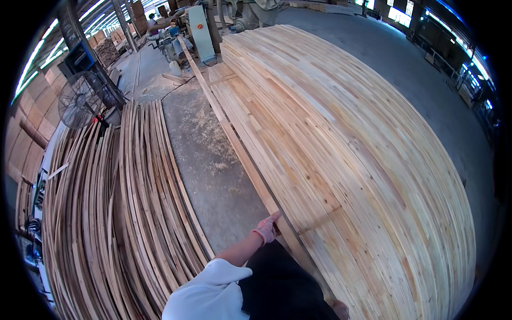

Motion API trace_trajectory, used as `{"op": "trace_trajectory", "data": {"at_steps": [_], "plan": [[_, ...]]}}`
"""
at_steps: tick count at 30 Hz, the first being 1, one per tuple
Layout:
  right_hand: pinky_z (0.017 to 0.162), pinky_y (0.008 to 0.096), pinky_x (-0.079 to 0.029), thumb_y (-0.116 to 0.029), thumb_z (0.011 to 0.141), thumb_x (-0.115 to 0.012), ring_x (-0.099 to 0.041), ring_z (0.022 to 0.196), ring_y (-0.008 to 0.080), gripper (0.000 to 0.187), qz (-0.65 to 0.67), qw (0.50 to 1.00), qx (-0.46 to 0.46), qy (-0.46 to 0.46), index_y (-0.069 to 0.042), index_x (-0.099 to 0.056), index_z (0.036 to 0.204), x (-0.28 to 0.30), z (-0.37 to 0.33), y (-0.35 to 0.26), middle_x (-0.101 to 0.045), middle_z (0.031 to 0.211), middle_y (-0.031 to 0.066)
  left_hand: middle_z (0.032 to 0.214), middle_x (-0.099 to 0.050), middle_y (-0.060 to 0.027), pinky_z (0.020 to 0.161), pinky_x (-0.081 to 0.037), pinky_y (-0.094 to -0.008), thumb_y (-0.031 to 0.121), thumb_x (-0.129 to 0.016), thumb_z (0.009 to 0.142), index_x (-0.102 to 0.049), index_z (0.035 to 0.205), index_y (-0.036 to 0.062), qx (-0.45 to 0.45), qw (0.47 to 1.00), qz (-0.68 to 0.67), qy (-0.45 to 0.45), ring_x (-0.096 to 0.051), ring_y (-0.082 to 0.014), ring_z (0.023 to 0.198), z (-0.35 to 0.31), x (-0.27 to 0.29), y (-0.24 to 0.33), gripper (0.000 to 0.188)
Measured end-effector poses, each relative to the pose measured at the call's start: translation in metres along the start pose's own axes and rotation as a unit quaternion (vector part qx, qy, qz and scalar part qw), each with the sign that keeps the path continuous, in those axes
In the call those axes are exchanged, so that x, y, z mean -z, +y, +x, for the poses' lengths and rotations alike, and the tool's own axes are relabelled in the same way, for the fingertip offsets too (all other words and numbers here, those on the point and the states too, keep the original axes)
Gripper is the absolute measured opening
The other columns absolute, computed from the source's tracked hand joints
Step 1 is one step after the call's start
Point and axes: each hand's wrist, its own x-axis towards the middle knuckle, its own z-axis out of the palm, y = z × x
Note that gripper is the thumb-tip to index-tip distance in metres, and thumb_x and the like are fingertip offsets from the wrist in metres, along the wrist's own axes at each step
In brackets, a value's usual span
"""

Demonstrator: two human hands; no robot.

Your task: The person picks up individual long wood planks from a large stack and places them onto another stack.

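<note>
A long, narrow wooden board (256, 178) runs from beneath me to the machine at the far end. My left hand (266, 229), in a pinkish work glove, is closed around this board, with a finger lying along its top. At the lower edge, beside the near end of the board, a small part of my right hand (340, 309) shows; its fingers cannot be made out. Just right of the board lies a broad, high stack of pale planks (362, 154), laid side by side.
Many thin wooden strips (144, 197) lie in a heap on the left. Sawdust (210, 133) covers the floor between. A caged fan (80, 98) stands at far left. Beyond are a pale machine cabinet (200, 34) and another person (153, 25).
</note>
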Motion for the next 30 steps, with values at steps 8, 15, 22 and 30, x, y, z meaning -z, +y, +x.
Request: {"op": "trace_trajectory", "data": {"at_steps": [8, 15, 22, 30], "plan": [[0.087, 0.0413, -0.049, -0.051, 0.073, -0.070, -0.062, 0.102, 0.0325, 0.068, 0.079, 0.964, 0.215, 0.135, -0.011, -0.055, 0.126, 0.045, 0.045, -0.117, -0.063, 0.114, 0.0183, 0.117, -0.062, -0.0125, 0.095, -0.047, -0.0475, 0.031, -0.061, 0.090, -0.053, 0.122, 0.0045, 0.196, 0.943, 0.142, -0.230, -0.061, -0.0302, 0.105, -0.030, 0.032, -0.172, 0.042], [0.087, 0.0346, -0.048, -0.042, 0.082, -0.066, -0.062, 0.100, 0.0265, 0.053, 0.314, 0.919, 0.211, 0.108, -0.009, -0.057, 0.123, 0.030, 0.057, -0.025, -0.064, 0.112, 0.0163, 0.116, -0.063, -0.0112, 0.099, -0.045, -0.0451, 0.033, -0.064, 0.089, -0.056, 0.116, 0.0047, 0.085, 0.993, 0.078, -0.040, -0.059, -0.0292, 0.111, -0.021, 0.030, -0.139, 0.040], [0.104, 0.0436, -0.035, -0.064, 0.089, -0.038, -0.048, 0.123, 0.0350, 0.070, 0.024, 0.991, -0.132, -0.022, -0.008, -0.058, 0.125, 0.014, -0.057, 0.174, -0.057, 0.126, 0.0182, 0.110, -0.065, -0.0141, 0.094, -0.051, -0.0444, 0.030, -0.066, 0.088, -0.056, 0.118, 0.0024, 0.062, 0.976, 0.151, -0.142, -0.064, -0.0293, 0.103, -0.077, -0.019, -0.078, 0.042], [0.100, 0.0420, -0.038, -0.061, 0.089, -0.045, -0.053, 0.116, 0.0329, 0.065, 0.184, 0.963, -0.172, 0.095, -0.006, -0.061, 0.121, 0.052, -0.118, 0.114, -0.059, 0.122, 0.0185, 0.108, -0.067, -0.0141, 0.080, -0.056, -0.0383, 0.028, -0.065, 0.088, -0.058, 0.116, 0.0007, -0.052, 0.960, 0.235, -0.146, -0.068, -0.0239, 0.090, -0.049, -0.039, 0.056, 0.040]]}}
